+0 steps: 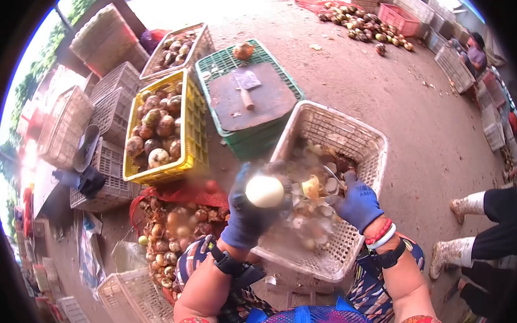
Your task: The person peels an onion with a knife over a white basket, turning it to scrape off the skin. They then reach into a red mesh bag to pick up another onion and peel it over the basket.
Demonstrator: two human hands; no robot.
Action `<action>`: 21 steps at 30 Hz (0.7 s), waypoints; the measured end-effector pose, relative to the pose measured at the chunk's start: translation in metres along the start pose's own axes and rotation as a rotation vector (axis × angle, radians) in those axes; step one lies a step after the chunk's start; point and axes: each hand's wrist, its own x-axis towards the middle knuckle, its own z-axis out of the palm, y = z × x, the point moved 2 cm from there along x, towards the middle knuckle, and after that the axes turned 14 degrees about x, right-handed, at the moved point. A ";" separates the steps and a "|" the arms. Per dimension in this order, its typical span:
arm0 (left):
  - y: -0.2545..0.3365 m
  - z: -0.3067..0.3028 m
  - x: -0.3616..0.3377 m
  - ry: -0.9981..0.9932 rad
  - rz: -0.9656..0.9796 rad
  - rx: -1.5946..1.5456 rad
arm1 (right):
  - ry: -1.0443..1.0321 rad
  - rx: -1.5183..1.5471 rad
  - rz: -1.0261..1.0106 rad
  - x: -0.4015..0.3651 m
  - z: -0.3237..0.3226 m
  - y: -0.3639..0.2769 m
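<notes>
My left hand, in a dark blue glove, is wrapped round a pale peeled bulb over the left side of a white crate. My right hand, also gloved, is closed on a small knife whose thin blade points up and left. Peelings and scraps lie in the crate below both hands. Left of my left hand, a red net sack holds brown-skinned bulbs.
A yellow crate of bulbs stands at the left. Beside it, a green crate bears a board with a cleaver. More bulbs lie on the ground at the back. People's legs show at the right; another person sits farther back.
</notes>
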 end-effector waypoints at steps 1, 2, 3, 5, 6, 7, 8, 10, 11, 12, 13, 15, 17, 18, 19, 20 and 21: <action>0.001 -0.008 -0.004 0.082 0.188 0.323 | -0.110 0.042 0.102 0.000 -0.002 -0.012; 0.004 -0.014 -0.008 0.167 0.312 0.493 | -0.203 0.203 0.115 0.002 0.003 -0.009; 0.009 -0.022 -0.011 0.259 0.350 0.461 | -0.330 0.366 0.121 0.004 0.011 0.001; 0.033 -0.061 -0.038 0.355 0.313 0.200 | -0.401 0.640 0.239 0.001 0.003 -0.025; 0.051 -0.084 -0.057 0.364 0.251 -0.062 | -0.382 0.633 0.268 0.003 0.010 -0.001; 0.068 -0.107 -0.075 0.393 0.196 -0.313 | -0.363 0.626 0.296 0.005 0.016 0.015; 0.076 -0.136 -0.099 0.481 0.204 -0.495 | -0.333 0.760 0.253 0.007 0.023 0.030; 0.082 -0.198 -0.167 0.710 0.253 -0.632 | -0.407 0.823 0.257 0.008 0.019 0.024; 0.074 -0.241 -0.207 0.868 0.278 -0.585 | -0.406 0.889 0.253 0.008 0.018 0.016; 0.059 -0.283 -0.255 1.071 0.326 -0.550 | -0.410 0.871 0.226 0.009 0.020 0.015; 0.045 -0.324 -0.303 1.277 0.356 -0.493 | -0.407 0.849 0.206 0.010 0.021 0.018; 0.010 -0.375 -0.403 1.450 0.330 -0.607 | -0.437 0.819 0.218 0.003 0.018 0.020; -0.031 -0.374 -0.468 1.532 0.234 -0.538 | -0.501 0.818 0.260 0.004 0.021 0.012; -0.048 -0.366 -0.495 1.576 0.098 -0.554 | -0.477 0.741 0.184 0.004 0.030 0.024; -0.052 -0.343 -0.493 1.542 0.052 -0.665 | -0.446 0.661 0.112 0.002 0.036 0.022; -0.055 -0.320 -0.491 1.509 0.005 -0.777 | -0.495 0.682 0.207 0.001 0.039 0.021; -0.065 -0.309 -0.490 1.453 0.007 -0.849 | -0.544 0.700 0.303 -0.002 0.041 0.011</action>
